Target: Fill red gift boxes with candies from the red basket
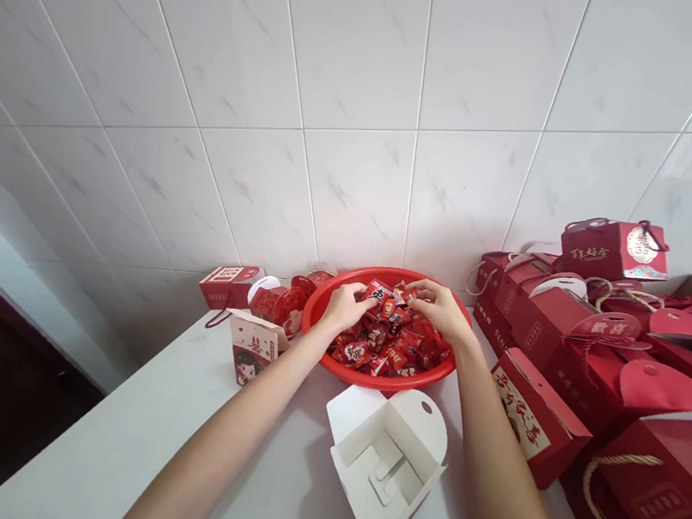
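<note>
Left hand [345,307] and right hand [435,309] went in at the wrapped red candies [389,344], heaped in a red plastic basin [380,379], fingers [367,301] curled on the pile, any grip unclear! Picking was on; reaching the open gift box [384,465] on the tabletop [167,415] called for a firm pinch.
</note>
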Motion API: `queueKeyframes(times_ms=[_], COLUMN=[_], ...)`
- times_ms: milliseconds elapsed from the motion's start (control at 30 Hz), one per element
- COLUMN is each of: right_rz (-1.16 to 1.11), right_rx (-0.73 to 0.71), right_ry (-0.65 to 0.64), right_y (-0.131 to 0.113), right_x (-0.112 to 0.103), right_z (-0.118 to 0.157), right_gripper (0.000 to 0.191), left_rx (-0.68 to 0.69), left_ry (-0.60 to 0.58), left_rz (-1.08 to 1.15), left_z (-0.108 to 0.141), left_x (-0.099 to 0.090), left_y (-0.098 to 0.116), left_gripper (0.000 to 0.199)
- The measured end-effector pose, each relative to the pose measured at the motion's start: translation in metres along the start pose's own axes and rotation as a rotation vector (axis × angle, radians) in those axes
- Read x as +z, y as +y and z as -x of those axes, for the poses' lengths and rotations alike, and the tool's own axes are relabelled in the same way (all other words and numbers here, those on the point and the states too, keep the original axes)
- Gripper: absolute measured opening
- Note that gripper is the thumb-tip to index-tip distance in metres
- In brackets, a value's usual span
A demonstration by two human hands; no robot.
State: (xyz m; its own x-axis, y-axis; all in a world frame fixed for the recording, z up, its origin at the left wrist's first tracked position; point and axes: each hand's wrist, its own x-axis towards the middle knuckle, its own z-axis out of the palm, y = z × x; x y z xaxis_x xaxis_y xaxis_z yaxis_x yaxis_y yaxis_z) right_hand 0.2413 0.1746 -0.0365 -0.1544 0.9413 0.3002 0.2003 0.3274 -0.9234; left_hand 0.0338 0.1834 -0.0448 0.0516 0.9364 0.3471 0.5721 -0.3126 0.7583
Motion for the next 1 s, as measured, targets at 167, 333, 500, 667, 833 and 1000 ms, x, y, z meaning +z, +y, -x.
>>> queueKeyframes(times_ms=[167,333,500,667,833,1000], right_rz=[-0.332,-0.384,-0.268,-0.17,-0.171,-0.237], right_rx=[0.093,0.17,0.201,0.193,0.152,0.223], right_ry=[-0.124,-0.139,-0.125,0.023,0.111,0.081], right_y=[-0.01,-0.021,-0.023,-0.019,-0.021,-0.028], right_x=[-0.001,0.006,0.011,0.004,0.001,0.004], right_z=[0.006,0.009,0.012,0.014,0.021,0.028], right_gripper=[0.035,0.041,0.031,0.035,0.037,0.038], left_rx=[0.033,0.187,0.141,0.062,0.012,0.042], left_ry=[0.033,-0.151,-0.282,-0.35,-0.469,-0.352], left_rz=[0.268,0.422,0.313,-0.144,-0.39,-0.196], left_z=[0.002,0.01,0.014,0.017,0.018,0.015], left_x=[0.001,-0.004,-0.005,-0.003,0.0,-0.005], left_y=[0.0,0.015,0.022,0.021,0.018,0.019], left_gripper=[0.013,0.025,0.031,0.049,0.046,0.02])
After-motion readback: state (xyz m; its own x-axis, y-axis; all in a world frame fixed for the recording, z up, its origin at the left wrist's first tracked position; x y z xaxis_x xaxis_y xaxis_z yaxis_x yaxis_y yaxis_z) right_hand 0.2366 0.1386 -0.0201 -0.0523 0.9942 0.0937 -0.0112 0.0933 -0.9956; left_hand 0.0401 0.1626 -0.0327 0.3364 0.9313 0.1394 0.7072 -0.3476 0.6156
